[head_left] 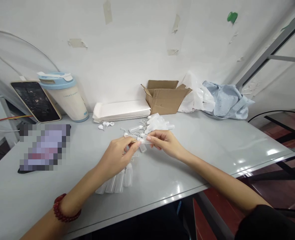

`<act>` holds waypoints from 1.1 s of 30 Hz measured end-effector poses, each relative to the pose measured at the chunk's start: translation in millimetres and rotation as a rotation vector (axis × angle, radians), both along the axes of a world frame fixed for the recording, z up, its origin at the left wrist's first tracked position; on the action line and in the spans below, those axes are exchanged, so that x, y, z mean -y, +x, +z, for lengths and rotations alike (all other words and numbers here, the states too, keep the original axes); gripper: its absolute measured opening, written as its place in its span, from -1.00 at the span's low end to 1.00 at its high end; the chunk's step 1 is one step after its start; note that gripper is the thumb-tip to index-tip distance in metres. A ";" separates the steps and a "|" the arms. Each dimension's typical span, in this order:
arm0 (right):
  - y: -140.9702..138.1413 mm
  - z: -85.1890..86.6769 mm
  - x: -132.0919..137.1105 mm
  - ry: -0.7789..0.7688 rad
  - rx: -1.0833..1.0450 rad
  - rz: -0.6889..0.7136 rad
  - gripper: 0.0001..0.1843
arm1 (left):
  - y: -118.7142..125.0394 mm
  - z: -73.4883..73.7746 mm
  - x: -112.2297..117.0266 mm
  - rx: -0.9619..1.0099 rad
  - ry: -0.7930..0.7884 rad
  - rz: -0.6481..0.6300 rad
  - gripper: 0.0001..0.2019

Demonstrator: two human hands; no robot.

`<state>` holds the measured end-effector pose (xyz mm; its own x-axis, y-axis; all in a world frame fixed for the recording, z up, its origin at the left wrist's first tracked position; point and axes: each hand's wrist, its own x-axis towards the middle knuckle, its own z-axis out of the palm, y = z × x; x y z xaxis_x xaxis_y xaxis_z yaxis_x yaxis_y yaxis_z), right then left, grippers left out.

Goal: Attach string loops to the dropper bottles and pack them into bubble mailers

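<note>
My left hand [119,154] and my right hand [163,142] meet above the grey table [212,146], fingers pinched together on one small clear plastic bottle [142,141] held between them. Under my left hand a row of several capped clear bottles [119,181] lies flat on the table. Beyond my hands sits a loose pile of empty bottles [155,124], and a few small white caps [105,125] are scattered to its left. A red bead bracelet is on my left wrist.
An open cardboard box [163,96] stands by the wall, with a stack of white trays [121,110] to its left. Far left are a phone [35,100] propped up and a lidded tub [65,96]. White plastic bags and blue cloth [226,100] lie at right.
</note>
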<state>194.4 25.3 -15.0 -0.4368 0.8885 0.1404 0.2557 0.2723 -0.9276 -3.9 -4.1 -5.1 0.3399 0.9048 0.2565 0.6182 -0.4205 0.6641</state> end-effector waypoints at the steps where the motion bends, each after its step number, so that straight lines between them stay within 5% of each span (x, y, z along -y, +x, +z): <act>1: 0.1 -2.1 -0.7 0.090 0.041 -0.039 -0.65 | -3.1 1.1 -2.7 -0.005 -0.001 0.040 -0.74; 5: 1.0 -13.1 -3.5 0.400 0.211 -0.101 -0.70 | -22.6 3.5 -17.8 -0.097 0.024 0.228 -0.78; 12: 0.8 -19.4 -8.7 0.440 0.473 -0.126 -0.87 | -69.4 -8.4 -44.1 -0.474 0.150 0.503 -0.67; 23: -3.7 -14.4 1.1 0.491 0.520 -0.152 -0.80 | -87.4 -52.5 -68.0 -0.618 0.143 0.295 -0.59; 33: -6.3 -10.4 13.5 0.578 0.399 0.056 -0.84 | -73.5 -44.8 -58.7 -0.579 0.173 0.225 -0.63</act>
<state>188.1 11.8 -25.5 -0.5959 0.6945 0.4031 0.5174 0.7160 -0.4686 -77.4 54.6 -49.9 0.2736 0.9322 0.2368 0.9417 -0.3097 0.1312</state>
